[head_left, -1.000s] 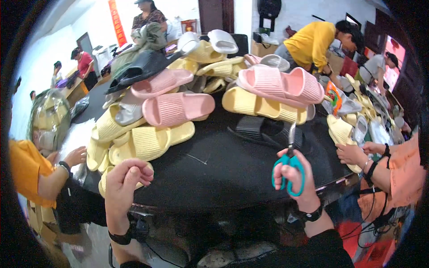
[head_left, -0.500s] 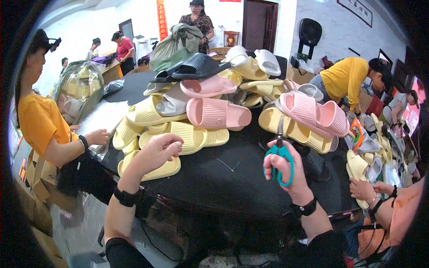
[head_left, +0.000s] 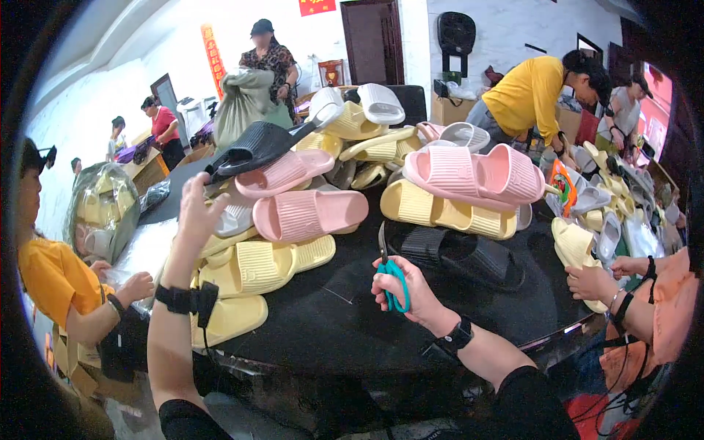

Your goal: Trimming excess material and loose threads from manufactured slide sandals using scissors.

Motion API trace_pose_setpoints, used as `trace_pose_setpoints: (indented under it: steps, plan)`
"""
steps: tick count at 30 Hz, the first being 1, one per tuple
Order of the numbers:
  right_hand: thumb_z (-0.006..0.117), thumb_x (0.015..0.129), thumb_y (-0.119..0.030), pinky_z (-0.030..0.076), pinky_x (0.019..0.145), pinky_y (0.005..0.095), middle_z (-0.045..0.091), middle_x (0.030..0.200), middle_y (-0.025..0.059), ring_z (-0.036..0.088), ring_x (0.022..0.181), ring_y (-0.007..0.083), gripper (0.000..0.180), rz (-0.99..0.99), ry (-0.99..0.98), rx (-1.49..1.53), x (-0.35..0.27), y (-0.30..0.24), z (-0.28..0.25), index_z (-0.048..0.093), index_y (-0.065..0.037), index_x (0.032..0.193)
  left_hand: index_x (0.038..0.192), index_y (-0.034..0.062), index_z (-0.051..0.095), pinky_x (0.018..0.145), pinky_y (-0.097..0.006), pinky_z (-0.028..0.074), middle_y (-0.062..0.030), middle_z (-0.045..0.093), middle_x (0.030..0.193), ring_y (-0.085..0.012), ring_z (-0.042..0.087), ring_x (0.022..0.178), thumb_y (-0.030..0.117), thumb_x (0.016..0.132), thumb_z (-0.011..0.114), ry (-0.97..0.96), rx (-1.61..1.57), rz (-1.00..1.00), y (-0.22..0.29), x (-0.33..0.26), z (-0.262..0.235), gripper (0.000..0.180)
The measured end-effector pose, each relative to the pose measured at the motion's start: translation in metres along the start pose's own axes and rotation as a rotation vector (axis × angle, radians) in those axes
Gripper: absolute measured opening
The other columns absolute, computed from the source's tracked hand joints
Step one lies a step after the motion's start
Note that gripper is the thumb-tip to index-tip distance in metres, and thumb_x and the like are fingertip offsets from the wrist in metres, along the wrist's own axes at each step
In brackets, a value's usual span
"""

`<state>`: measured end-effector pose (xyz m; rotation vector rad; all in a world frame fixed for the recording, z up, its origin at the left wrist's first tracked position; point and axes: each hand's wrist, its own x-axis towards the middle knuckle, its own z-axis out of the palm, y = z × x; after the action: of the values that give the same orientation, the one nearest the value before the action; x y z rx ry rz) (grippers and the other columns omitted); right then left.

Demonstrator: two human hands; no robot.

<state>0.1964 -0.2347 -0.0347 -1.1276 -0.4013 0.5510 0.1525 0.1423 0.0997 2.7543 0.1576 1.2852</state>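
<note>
My left hand (head_left: 194,216) is raised at the left of the slipper pile, fingers apart and holding nothing. Its fingertips are close to a black slipper (head_left: 253,149) on top; whether they touch it I cannot tell. In my right hand (head_left: 419,292) is a pair of scissors with teal handles (head_left: 397,282), blades pointing up and away. Below the black slipper lie pink slippers (head_left: 312,214) and yellow slippers (head_left: 275,265). Right of them, a pink pair (head_left: 473,176) rests on a yellow pair (head_left: 447,210), with black slippers (head_left: 469,257) just in front on the table.
The black round table (head_left: 315,334) curves in front of me. A person in an orange top (head_left: 55,275) stands at left by a clear bag of slippers (head_left: 106,213). At right, another person's hands (head_left: 590,282) hold a yellow slipper (head_left: 574,246) beside a larger heap.
My left hand has moved forward and up from the yellow slippers to the black slipper, its fingers spreading. My right hand still holds the scissors. The view has shifted.
</note>
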Motion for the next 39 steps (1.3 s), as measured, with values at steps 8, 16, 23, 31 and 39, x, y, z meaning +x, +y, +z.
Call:
trace_pose_setpoints:
  steps: [8, 16, 23, 31, 39]
  plan:
    - [0.061, 0.083, -0.015, 0.048, 0.051, 0.024, 0.057, 0.076, 0.0058, 0.057, 0.061, 0.0114, 0.03, 0.06, -0.043, 0.031, -0.002, -0.01, -0.004, 0.048, -0.004, 0.108, 0.138, 0.0067, 0.032, 0.097, -0.041, 0.039, -0.0248, 0.044, 0.128, -0.0387, 0.045, 0.118, 0.027, 0.063, 0.077, -0.314, 0.021, -0.282, -0.073, 0.048, 0.043, 0.09]
    - [0.061, 0.084, -0.012, 0.048, 0.051, 0.0239, 0.058, 0.076, 0.0058, 0.057, 0.062, 0.0111, 0.03, 0.063, -0.063, -0.008, -0.005, -0.014, -0.006, 0.048, -0.004, 0.109, 0.131, 0.0058, 0.044, 0.092, -0.04, 0.043, -0.0224, 0.056, 0.116, -0.0376, 0.053, 0.108, 0.008, 0.075, 0.06, -0.149, -0.07, 0.0, -0.015, 0.052, 0.076, 0.058]
    - [0.061, 0.082, -0.014, 0.048, 0.05, 0.0254, 0.057, 0.073, 0.0082, 0.056, 0.057, 0.0136, 0.034, -0.056, -0.002, 0.002, -0.015, -0.035, -0.002, 0.047, -0.001, 0.111, 0.125, 0.0013, 0.049, 0.074, -0.045, 0.049, -0.0213, 0.059, 0.1, -0.0391, 0.061, 0.084, 0.024, 0.082, 0.057, -0.178, 0.136, 0.14, 0.094, 0.026, 0.087, 0.049]
    - [0.06, 0.084, -0.016, 0.047, 0.052, 0.0268, 0.058, 0.072, 0.0085, 0.055, 0.057, 0.0141, 0.036, -0.336, -0.078, 0.063, -0.021, -0.045, -0.012, 0.045, -0.003, 0.114, 0.124, -0.0028, 0.046, 0.063, -0.043, 0.05, -0.0194, 0.058, 0.092, -0.0365, 0.061, 0.071, 0.022, 0.082, 0.057, -0.113, 0.053, 0.193, 0.185, -0.017, 0.072, 0.05]
    - [0.061, 0.082, -0.023, 0.046, 0.05, 0.0267, 0.055, 0.069, 0.0089, 0.054, 0.055, 0.0148, 0.041, -0.402, -0.051, 0.045, -0.024, -0.047, -0.013, 0.044, -0.001, 0.113, 0.125, -0.0058, 0.045, 0.053, -0.038, 0.046, -0.0146, 0.051, 0.077, -0.0297, 0.055, 0.057, 0.015, 0.079, 0.064, -0.108, -0.064, 0.316, 0.214, -0.075, 0.036, 0.054]
